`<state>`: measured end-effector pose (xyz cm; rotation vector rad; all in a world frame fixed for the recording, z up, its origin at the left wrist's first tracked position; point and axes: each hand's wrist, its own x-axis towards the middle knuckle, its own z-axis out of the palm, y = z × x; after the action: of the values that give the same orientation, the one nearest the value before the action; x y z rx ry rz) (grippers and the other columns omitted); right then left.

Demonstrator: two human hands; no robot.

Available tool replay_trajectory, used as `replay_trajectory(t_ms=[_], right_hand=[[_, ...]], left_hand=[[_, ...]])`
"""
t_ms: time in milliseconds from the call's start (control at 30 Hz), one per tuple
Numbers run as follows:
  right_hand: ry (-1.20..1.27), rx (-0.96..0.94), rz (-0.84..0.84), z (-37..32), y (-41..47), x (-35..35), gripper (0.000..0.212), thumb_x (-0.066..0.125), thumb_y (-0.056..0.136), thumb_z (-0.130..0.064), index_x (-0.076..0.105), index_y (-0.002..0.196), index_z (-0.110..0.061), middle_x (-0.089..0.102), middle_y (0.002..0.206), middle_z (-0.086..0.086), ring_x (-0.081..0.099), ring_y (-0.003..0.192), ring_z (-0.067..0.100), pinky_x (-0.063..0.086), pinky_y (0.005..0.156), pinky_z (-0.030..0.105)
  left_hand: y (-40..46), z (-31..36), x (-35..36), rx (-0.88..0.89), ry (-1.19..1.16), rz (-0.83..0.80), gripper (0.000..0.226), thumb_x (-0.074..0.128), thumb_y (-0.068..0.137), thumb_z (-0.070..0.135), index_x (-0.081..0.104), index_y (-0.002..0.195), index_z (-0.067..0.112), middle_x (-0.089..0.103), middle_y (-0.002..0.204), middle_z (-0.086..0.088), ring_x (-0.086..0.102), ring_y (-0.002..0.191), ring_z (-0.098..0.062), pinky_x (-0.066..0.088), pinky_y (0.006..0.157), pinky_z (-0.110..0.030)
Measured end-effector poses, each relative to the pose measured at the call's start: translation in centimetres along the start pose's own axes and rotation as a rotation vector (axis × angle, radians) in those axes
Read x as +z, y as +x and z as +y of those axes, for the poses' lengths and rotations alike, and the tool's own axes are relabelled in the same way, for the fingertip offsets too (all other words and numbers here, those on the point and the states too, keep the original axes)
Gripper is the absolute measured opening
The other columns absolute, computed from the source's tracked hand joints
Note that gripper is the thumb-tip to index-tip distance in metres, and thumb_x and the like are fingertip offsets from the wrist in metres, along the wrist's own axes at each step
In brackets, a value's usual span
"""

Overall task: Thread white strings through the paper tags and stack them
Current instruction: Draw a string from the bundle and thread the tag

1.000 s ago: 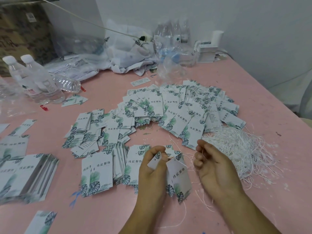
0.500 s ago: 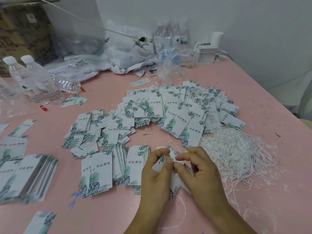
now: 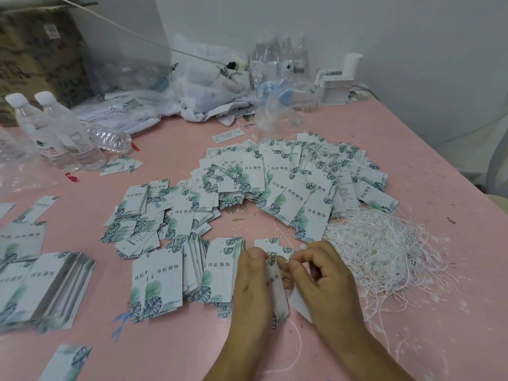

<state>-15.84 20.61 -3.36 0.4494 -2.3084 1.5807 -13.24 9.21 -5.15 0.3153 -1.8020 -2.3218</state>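
My left hand point(image 3: 253, 287) grips a white paper tag with green leaf print point(image 3: 276, 281) near its top, edge-on to the camera. My right hand point(image 3: 321, 279) pinches a thin white string point(image 3: 298, 247) right at the tag's top corner; the string's tail point(image 3: 298, 350) loops down onto the pink table point(image 3: 178, 347). A tangled heap of white strings point(image 3: 382, 251) lies just right of my hands. Loose tags point(image 3: 297, 182) fan out across the middle. Neat tag stacks point(image 3: 170, 279) sit left of my left hand.
More tag stacks point(image 3: 41, 284) lie at the left edge. Water bottles point(image 3: 57, 133) stand and lie at the far left. Plastic bags point(image 3: 209, 86), more bottles and a small white box stack point(image 3: 334, 88) crowd the back by the wall. The table edge runs diagonally at right.
My right hand moved left from the string heap to meet my left hand at the tag's top. The tag has turned edge-on between the hands.
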Motion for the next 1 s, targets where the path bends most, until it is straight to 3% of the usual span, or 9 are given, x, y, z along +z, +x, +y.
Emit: replay_trajectory(t_ms=[133, 200, 300, 467, 633, 800, 900, 1000], right_hand=[[-0.062, -0.004, -0.022, 0.02, -0.31, 0.34, 0.004, 0.062, 0.087, -0.025, 0.062, 0.083, -0.027, 0.053, 0.09, -0.015, 0.052, 0.071, 0.002, 0.037, 0.064, 0.008], [-0.082, -0.023, -0.027, -0.07, -0.45, 0.55, 0.004, 0.061, 0.087, -0.025, 0.061, 0.083, -0.026, 0.052, 0.09, -0.016, 0.052, 0.072, 0.004, 0.038, 0.064, 0.009], [-0.099, -0.04, -0.025, -0.24, -0.53, 0.75, 0.004, 0.063, 0.086, -0.021, 0.062, 0.083, -0.023, 0.052, 0.09, -0.016, 0.052, 0.072, 0.003, 0.04, 0.064, 0.012], [-0.122, -0.045, -0.023, -0.47, -0.64, 0.98, 0.002, 0.063, 0.085, -0.018, 0.065, 0.083, -0.018, 0.053, 0.088, -0.014, 0.053, 0.073, -0.001, 0.038, 0.065, 0.008], [-0.113, -0.037, 0.021, -0.55, -0.47, 0.76, 0.002, 0.065, 0.083, -0.015, 0.066, 0.082, -0.016, 0.054, 0.09, -0.012, 0.053, 0.075, -0.004, 0.037, 0.068, 0.003], [-0.073, -0.001, 0.052, -0.22, -0.32, 0.57, 0.004, 0.066, 0.083, -0.016, 0.066, 0.081, -0.02, 0.053, 0.088, -0.013, 0.053, 0.074, 0.002, 0.038, 0.064, 0.007], [-0.039, 0.001, 0.067, -0.07, -0.18, 0.57, 0.005, 0.067, 0.082, -0.017, 0.067, 0.08, -0.022, 0.054, 0.087, -0.012, 0.052, 0.069, 0.006, 0.039, 0.061, 0.011], [-0.016, -0.001, 0.063, -0.04, -0.13, 0.59, 0.005, 0.068, 0.082, -0.02, 0.067, 0.079, -0.024, 0.055, 0.086, -0.012, 0.051, 0.066, 0.009, 0.04, 0.06, 0.012]], left_hand=[[0.16, -0.48, -0.01, -0.061, -0.013, 0.022, 0.06, 0.045, 0.072, 0.09, 0.061, 0.08, 0.033, 0.064, 0.074, -0.007, 0.062, 0.073, -0.027, 0.05, 0.071, -0.056], [0.29, -0.61, -0.04, -0.072, -0.012, 0.022, 0.06, 0.046, 0.072, 0.091, 0.061, 0.08, 0.033, 0.061, 0.075, -0.01, 0.06, 0.075, -0.029, 0.048, 0.079, -0.067], [0.19, -0.58, -0.03, -0.073, -0.048, 0.013, 0.06, 0.047, 0.076, 0.088, 0.062, 0.083, 0.029, 0.062, 0.083, -0.016, 0.061, 0.082, -0.032, 0.045, 0.087, -0.07], [-0.15, -0.31, 0.37, -0.042, -0.02, -0.018, 0.063, 0.043, 0.083, 0.081, 0.059, 0.087, 0.021, 0.062, 0.092, -0.03, 0.064, 0.083, -0.032, 0.051, 0.082, -0.058], [0.12, -0.09, 0.4, -0.167, -0.209, -0.012, 0.029, 0.046, 0.094, 0.041, 0.063, 0.086, 0.019, 0.062, 0.086, -0.024, 0.058, 0.081, -0.029, 0.046, 0.069, -0.04], [0.36, 0.26, 0.32, -0.173, -0.328, -0.112, 0.009, 0.063, 0.085, 0.016, 0.064, 0.092, 0.01, 0.065, 0.091, -0.023, 0.063, 0.083, -0.029, 0.049, 0.071, -0.036], [0.43, 0.12, 0.19, -0.145, -0.335, -0.12, 0.016, 0.074, 0.081, 0.02, 0.067, 0.09, 0.009, 0.069, 0.088, -0.021, 0.066, 0.075, -0.028, 0.054, 0.065, -0.033], [0.39, 0.16, 0.19, -0.151, -0.326, -0.102, 0.028, 0.082, 0.077, 0.027, 0.066, 0.09, 0.008, 0.065, 0.076, -0.02, 0.06, 0.065, -0.026, 0.05, 0.059, -0.031]])
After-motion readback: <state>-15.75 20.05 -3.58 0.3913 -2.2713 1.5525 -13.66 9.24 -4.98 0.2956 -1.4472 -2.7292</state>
